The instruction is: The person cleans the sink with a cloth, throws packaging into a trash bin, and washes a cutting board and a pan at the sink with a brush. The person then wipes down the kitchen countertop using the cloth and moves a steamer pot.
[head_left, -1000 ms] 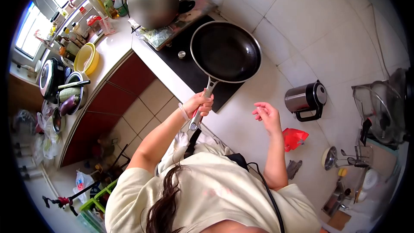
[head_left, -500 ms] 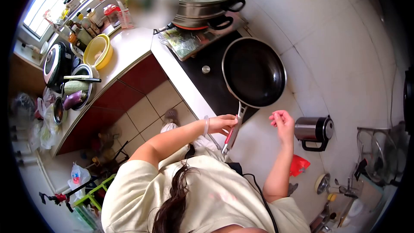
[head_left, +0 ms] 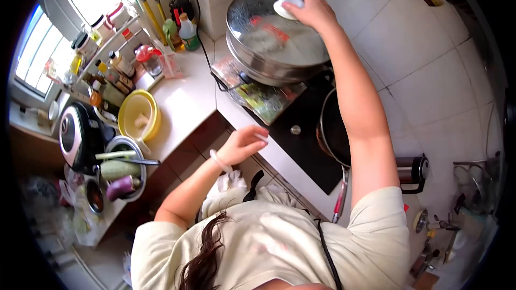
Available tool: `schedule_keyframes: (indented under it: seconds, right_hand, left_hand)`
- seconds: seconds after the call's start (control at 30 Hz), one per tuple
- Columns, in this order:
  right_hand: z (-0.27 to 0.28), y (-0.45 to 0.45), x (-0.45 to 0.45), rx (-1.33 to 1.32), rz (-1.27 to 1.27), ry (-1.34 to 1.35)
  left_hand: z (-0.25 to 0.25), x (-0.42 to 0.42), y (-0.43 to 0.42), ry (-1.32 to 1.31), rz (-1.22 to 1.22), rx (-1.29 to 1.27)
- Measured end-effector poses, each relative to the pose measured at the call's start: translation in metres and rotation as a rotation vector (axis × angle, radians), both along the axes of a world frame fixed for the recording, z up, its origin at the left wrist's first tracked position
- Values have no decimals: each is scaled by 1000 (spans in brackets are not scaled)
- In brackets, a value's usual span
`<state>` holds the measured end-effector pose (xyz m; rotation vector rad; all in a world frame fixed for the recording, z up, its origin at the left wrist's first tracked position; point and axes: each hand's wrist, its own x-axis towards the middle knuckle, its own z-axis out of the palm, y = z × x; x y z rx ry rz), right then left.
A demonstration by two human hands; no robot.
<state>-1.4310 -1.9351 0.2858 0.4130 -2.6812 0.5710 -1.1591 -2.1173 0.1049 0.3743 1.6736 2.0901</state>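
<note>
My right hand (head_left: 314, 12) reaches over the steamer pot (head_left: 263, 70), its fingers closed around the white knob of the glass lid (head_left: 252, 19). Droplets cover the lid, and something reddish and pale shows through it. Whether the lid is fully clear of the rim I cannot tell. My left hand (head_left: 243, 145), wearing a pale bracelet, hovers near the counter edge with fingers loosely curled and apart. To the right, a black frying pan (head_left: 338, 129) rests by the cooktop (head_left: 301, 147), partly hidden behind my right arm. Its red and grey handle (head_left: 341, 198) points toward me.
A yellow basin (head_left: 129, 121), a rice cooker (head_left: 80, 137) and a metal bowl (head_left: 141, 182) with vegetables and an eggplant (head_left: 123, 187) stand on the left. Bottles (head_left: 110, 83) line the rack behind. A patterned board (head_left: 269, 102) lies under the pot. A kettle (head_left: 414, 173) is at right.
My left hand has left the pan handle and moved left. My right hand has gone up and forward onto the lid knob. The view has shifted toward the pot.
</note>
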Motion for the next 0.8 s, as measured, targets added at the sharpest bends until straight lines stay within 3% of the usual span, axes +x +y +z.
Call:
schedule_keyframes:
  seconds: [0.03, 0.13, 0.27, 0.5, 0.6, 0.73, 0.8]
  right_hand:
    - [3, -14, -8, 138, -126, -116]
    - [1, -32, -20, 217, -173, -184]
    - [-3, -23, -26, 121, -169, -134]
    - [71, 94, 7, -107, -167, 133]
    - [79, 161, 60, -322, -377, -64]
    - [8, 264, 114, -327, -665, -176]
    - [-63, 312, 132, -253, -773, -177]
  left_hand:
    - [-6, 1, -16, -50, -22, 13]
    - [-18, 2, -59, -140, -31, -6]
    - [-27, -12, -87, -251, 0, 34]
    - [-31, -42, -100, -263, -19, 116]
    - [-16, -56, -104, -226, 66, 134]
    - [11, -95, -117, 11, 201, 21]
    - [21, -121, -122, 52, 279, 34]
